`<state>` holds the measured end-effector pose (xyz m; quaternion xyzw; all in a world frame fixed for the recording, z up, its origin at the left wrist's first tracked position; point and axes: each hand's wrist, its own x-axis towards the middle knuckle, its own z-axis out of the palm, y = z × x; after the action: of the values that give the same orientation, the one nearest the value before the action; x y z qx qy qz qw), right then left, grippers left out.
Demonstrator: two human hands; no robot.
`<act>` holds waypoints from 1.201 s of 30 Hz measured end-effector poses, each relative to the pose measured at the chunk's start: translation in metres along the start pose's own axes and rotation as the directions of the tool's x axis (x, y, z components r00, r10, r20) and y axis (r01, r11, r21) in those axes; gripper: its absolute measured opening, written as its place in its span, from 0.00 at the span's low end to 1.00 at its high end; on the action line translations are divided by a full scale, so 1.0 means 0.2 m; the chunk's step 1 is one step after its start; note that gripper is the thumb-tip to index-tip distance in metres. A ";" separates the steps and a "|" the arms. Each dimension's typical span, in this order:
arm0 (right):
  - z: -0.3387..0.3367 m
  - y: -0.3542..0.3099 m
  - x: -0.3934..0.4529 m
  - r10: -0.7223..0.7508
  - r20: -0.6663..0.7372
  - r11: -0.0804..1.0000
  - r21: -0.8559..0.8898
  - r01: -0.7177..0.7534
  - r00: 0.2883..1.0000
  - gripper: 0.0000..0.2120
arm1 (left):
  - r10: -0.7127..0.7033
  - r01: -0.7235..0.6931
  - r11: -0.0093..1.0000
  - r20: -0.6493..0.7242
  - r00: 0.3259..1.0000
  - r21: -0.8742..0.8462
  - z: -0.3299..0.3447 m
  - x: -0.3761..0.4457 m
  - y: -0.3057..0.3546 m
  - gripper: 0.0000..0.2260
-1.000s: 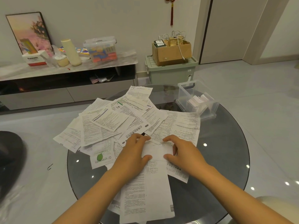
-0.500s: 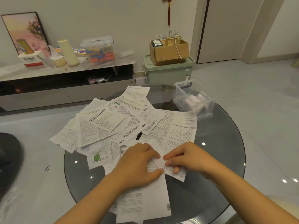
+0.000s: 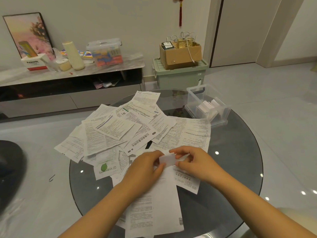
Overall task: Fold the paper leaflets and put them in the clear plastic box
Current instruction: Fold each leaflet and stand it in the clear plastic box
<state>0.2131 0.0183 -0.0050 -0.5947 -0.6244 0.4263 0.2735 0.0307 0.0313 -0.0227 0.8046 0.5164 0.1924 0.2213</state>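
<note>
Lifted off the long sheet since a second ago, both hands are now being held just above the pile, and the strip that was being creased flat is being gripped as a small folded leaflet. It is being pinched on one side by the left hand, thumb below and fingers curled over the top edge, and on the other side by the right hand, thumb and forefinger closed on its end. Whether another crease is being pressed in or the packet is merely being squared up cannot be told.

Directly beneath the grip, a long printed sheet is lying toward the near rim of the round glass table. Beyond the grip and spreading off to the left hand's side, a loose pile of unfolded leaflets is being left for later. Well beyond the right hand, near the far edge, the clear plastic box is standing open with a few folded white packets already inside.

Progress is being judged as early: a handful boxed, one in hand and nearly ready, and most of the sheets not yet folded.
</note>
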 end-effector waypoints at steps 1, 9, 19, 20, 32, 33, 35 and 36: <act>0.01 0.01 0.01 -0.005 -0.002 1.000 -0.015 0.005 1.000 0.15 | -0.026 0.026 0.999 -0.005 1.000 -0.028 0.00 0.01 0.00 0.03; 0.07 0.05 0.05 -0.028 -0.056 0.988 -0.152 0.019 0.998 0.22 | -0.146 0.146 0.989 -0.007 0.989 -0.036 0.02 0.05 -0.01 0.19; 0.09 0.08 0.07 -0.068 -0.121 0.976 -0.214 0.041 0.990 0.22 | -0.231 0.194 0.940 -0.104 0.967 -0.281 0.02 0.09 0.01 0.13; 0.09 0.08 0.07 -0.069 -0.136 0.978 -0.205 0.040 0.988 0.23 | -0.266 0.218 0.910 -0.093 0.959 -0.353 0.02 0.09 0.02 0.12; 0.01 0.08 0.05 -0.346 -0.281 0.905 -0.352 0.239 0.895 0.16 | -0.471 0.310 0.531 0.030 0.882 -0.789 0.02 0.21 0.16 0.14; 0.00 0.09 0.06 -0.369 -0.295 0.890 -0.385 0.243 0.881 0.16 | -0.476 0.317 0.497 0.052 0.878 -0.807 0.02 0.22 0.18 0.14; -0.01 0.10 0.06 -0.442 -0.350 0.852 -0.450 0.265 0.826 0.13 | -0.478 0.330 0.405 0.110 0.871 -0.853 0.02 0.24 0.21 0.14; -0.02 0.09 0.06 -0.474 -0.386 0.840 -0.468 0.274 0.792 0.11 | -0.473 0.331 0.362 0.134 0.871 -0.871 0.01 0.24 0.23 0.14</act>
<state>0.2247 0.0302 -0.0211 -0.5857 -0.7136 0.0660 0.3787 0.0860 0.0583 0.0048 0.4094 0.5388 0.4231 0.6025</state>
